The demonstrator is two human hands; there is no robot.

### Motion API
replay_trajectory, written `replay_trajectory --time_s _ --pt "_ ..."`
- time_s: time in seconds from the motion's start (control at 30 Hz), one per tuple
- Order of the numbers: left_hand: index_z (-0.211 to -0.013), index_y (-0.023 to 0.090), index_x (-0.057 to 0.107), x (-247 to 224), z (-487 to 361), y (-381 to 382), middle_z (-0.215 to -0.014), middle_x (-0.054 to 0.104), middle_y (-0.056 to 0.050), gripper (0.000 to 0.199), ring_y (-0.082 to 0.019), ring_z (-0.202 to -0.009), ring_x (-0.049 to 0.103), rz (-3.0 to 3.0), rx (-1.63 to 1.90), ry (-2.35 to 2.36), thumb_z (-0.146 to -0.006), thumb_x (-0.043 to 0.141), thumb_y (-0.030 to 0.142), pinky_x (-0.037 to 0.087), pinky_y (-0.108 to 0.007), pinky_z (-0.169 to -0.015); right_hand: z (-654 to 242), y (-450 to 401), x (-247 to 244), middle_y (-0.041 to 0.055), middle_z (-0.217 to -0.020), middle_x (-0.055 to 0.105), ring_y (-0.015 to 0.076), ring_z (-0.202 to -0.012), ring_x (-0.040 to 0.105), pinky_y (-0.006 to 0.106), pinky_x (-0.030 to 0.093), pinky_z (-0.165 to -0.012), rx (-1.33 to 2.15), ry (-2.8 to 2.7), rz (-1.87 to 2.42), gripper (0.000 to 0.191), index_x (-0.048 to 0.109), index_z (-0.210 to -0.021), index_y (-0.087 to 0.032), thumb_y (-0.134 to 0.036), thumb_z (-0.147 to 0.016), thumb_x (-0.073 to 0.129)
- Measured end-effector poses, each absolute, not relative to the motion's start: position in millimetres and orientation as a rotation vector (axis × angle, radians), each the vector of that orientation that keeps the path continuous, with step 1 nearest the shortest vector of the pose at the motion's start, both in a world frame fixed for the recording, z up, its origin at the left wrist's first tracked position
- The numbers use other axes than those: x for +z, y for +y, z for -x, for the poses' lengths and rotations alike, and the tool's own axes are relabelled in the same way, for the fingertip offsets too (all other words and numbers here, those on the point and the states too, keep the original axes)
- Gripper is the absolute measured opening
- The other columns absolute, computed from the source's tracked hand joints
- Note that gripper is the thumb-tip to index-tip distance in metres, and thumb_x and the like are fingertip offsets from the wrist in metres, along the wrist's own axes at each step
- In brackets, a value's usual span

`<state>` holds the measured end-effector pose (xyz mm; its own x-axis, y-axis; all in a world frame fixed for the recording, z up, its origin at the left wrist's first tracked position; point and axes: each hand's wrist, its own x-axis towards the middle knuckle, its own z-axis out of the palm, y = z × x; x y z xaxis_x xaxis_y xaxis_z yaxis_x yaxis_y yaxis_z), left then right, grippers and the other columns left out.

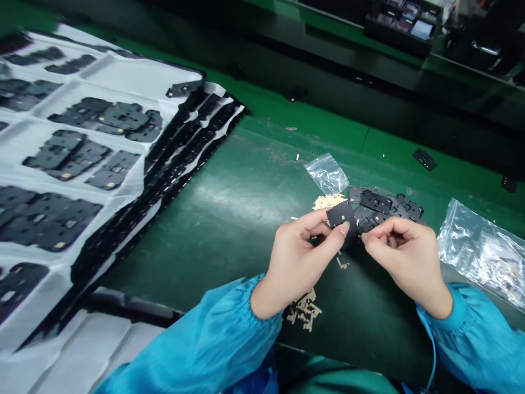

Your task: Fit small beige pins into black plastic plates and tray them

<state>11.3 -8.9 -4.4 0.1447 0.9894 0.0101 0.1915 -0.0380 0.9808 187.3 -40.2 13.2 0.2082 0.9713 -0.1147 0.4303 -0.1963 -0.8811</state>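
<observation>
A flat black plate (343, 218) with a small pale square on it is pinched between the thumb and fingers of my left hand (301, 254). Just right of the plate, my right hand (404, 251) has its thumb and index finger pressed together; whatever lies between them is too small to make out. Behind both hands is a pile of black plates (377, 202). Tan small pieces (328, 201) are heaped beyond my left hand, and more tan pieces (304, 312) lie near my left wrist.
Stacked white trays (118, 76) with black plates fill the left side. A small clear bag (327, 173) lies behind the tan heap, and a larger clear bag (484, 251) of parts is at the right. Single black plates (424, 159) lie farther back.
</observation>
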Motion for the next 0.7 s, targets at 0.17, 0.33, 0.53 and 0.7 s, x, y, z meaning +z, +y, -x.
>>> replay_trajectory --time_s 0.17,0.33,0.53,0.7 --pt "-0.085 0.019 0.078 -4.9 -11.8 -10.5 -0.055 0.060 0.004 0.011 -0.012 -0.054 0.050 -1.473 1.025 1.223 -0.089 0.071 0.026 0.045 -0.026 -0.057 -187.4 -39.9 12.2 -0.0025 -0.054 0.059 0.0103 -0.050 0.044 0.023 0.033 -0.046 0.924 -1.324 1.747 0.009 0.073 -0.064 -0.020 -0.018 -0.073 0.072" --pt "-0.079 0.019 0.076 -5.4 -12.1 -11.1 -0.055 0.059 0.004 0.015 -0.012 -0.054 0.050 -1.486 1.024 1.208 -0.090 0.070 0.026 0.044 -0.025 -0.056 -187.3 -40.6 11.1 -0.0020 -0.055 0.061 0.0107 -0.050 0.046 0.023 0.034 -0.047 0.960 -1.306 1.753 0.009 0.072 -0.064 -0.020 -0.019 -0.072 0.073" --pt "-0.074 0.019 0.075 -5.6 -12.3 -11.1 -0.053 0.057 0.004 0.018 -0.011 -0.051 0.048 -1.510 1.000 1.213 -0.089 0.070 0.026 0.041 -0.025 -0.053 -187.5 -37.7 14.3 -0.0021 -0.054 0.061 0.0101 -0.049 0.046 0.023 0.035 -0.045 1.096 -1.232 1.754 0.011 0.070 -0.061 -0.020 -0.023 -0.070 0.075" --pt "-0.074 0.018 0.075 -4.2 -12.2 -10.7 -0.052 0.056 0.004 0.018 -0.011 -0.050 0.047 -1.492 1.003 1.207 -0.089 0.070 0.026 0.040 -0.025 -0.052 -190.8 -31.3 18.8 0.0017 -0.058 0.068 0.0123 -0.050 0.053 0.024 0.040 -0.045 1.289 -1.145 1.730 0.012 0.075 -0.064 -0.019 -0.030 -0.068 0.076"
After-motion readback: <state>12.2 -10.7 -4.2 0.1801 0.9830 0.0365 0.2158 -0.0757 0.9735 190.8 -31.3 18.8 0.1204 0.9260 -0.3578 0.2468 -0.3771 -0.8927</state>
